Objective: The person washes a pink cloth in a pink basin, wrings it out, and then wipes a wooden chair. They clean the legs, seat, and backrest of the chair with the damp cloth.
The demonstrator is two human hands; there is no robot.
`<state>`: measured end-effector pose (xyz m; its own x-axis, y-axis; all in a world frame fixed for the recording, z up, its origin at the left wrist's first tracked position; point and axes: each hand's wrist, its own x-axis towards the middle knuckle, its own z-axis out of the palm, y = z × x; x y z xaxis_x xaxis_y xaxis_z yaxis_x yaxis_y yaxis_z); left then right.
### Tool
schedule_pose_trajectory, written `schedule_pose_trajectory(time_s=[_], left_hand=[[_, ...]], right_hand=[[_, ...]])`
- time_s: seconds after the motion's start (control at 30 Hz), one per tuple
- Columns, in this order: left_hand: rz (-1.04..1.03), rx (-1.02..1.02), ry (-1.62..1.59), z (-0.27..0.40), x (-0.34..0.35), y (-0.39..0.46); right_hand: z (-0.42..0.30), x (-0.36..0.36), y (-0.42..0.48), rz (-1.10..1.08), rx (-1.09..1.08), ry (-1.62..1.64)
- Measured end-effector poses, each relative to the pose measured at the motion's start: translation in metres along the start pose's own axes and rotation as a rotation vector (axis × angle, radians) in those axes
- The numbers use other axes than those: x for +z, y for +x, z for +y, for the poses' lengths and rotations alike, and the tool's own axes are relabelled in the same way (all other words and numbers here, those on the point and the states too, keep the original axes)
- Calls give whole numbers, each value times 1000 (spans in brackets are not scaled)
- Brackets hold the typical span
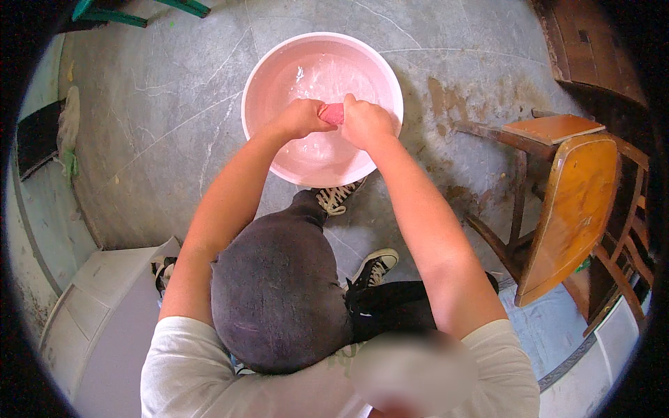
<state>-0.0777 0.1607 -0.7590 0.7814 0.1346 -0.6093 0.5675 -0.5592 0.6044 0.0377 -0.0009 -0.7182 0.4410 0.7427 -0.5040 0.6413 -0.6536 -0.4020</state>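
Note:
Both hands grip a wrung-up pink cloth [332, 113] above a round pink plastic basin [252, 99]. My left hand [303, 118] closes round one end of the cloth, and my right hand [366, 121] round the other, so only a short stretch shows between them. Water with bright reflections [324, 78] lies in the basin, beneath the hands. The basin stands on the floor in front of my sneaker [337, 197].
Grey concrete floor [172, 104] with cracks and brown stains surrounds the basin. On the right lies a wooden chair [575, 209], with brown wooden furniture [590, 47] beyond it. Green legs of a piece of furniture [183, 6] show at the top left. A pale cabinet-like object [104, 313] is at lower left.

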Motion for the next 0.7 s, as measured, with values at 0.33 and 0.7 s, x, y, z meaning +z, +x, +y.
schedule_pose_trajectory(time_s=[0.33, 0.7], left_hand=[[165, 187, -72, 9, -4, -3], [-522, -328, -730, 15, -9, -12]], right_hand=[[25, 3, 6, -158, -12, 367], [13, 0, -10, 24, -113, -91]])
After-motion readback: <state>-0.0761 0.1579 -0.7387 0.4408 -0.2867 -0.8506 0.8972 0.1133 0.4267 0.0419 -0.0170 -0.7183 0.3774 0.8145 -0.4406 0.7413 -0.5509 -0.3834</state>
